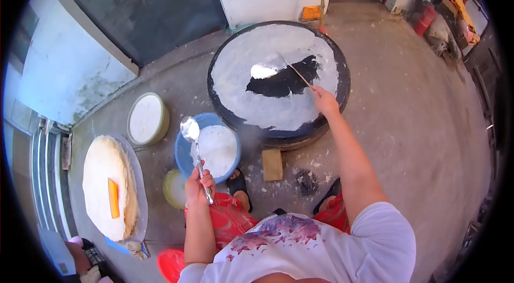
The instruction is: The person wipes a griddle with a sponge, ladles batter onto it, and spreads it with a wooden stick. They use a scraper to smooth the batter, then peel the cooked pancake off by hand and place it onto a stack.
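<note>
Left grip clasps ladle over batter-filled blue basin; right grip clasps spreader stick.

Ladle aloft, spreader on griddle

Glossy metal ladle, blue plastic basin, rough concrete floor.

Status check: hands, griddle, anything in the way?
Right hand shut on spreader stick, tip on griddle. Left hand shut on ladle above blue basin. Batter covers most of griddle, one dark patch bare. Nothing in the way.
</note>
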`<action>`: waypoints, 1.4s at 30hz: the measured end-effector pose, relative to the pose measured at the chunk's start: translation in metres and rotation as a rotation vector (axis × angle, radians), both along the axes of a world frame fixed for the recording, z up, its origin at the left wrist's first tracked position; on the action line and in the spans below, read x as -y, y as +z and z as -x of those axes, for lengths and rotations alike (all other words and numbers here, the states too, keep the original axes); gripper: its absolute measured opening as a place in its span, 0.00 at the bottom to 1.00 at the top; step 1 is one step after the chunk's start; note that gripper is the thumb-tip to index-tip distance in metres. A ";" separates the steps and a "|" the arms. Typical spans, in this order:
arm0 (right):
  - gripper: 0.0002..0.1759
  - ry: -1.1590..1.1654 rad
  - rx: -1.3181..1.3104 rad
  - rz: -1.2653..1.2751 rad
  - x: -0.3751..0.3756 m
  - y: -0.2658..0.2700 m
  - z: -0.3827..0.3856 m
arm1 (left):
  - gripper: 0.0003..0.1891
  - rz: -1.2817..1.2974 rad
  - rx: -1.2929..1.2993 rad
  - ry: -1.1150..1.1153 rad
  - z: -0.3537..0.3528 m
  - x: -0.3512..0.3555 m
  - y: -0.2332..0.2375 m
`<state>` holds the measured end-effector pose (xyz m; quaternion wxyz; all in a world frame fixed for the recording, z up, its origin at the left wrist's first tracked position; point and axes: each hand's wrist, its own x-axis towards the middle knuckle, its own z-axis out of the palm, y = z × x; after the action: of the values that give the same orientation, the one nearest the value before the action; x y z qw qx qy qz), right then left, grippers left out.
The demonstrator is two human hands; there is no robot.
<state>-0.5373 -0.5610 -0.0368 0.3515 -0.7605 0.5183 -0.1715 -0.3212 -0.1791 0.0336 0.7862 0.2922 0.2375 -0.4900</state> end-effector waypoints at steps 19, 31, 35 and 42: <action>0.25 0.290 -0.177 0.795 -0.143 -0.004 -0.035 | 0.13 0.005 0.011 -0.024 -0.002 -0.006 0.000; 0.26 0.314 -0.134 0.531 -0.141 0.012 -0.015 | 0.13 0.041 -0.033 -0.005 -0.005 -0.010 -0.001; 0.25 0.079 -0.389 0.535 -0.095 0.002 0.001 | 0.13 0.011 -0.035 -0.010 -0.002 -0.010 0.001; 0.25 0.224 -0.152 0.567 -0.131 0.010 0.000 | 0.12 0.006 -0.032 0.004 -0.005 -0.007 -0.002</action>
<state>-0.5376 -0.4300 -0.0272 0.1026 -0.8913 0.3874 -0.2120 -0.3161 -0.1718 0.0318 0.7841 0.2813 0.2490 -0.4939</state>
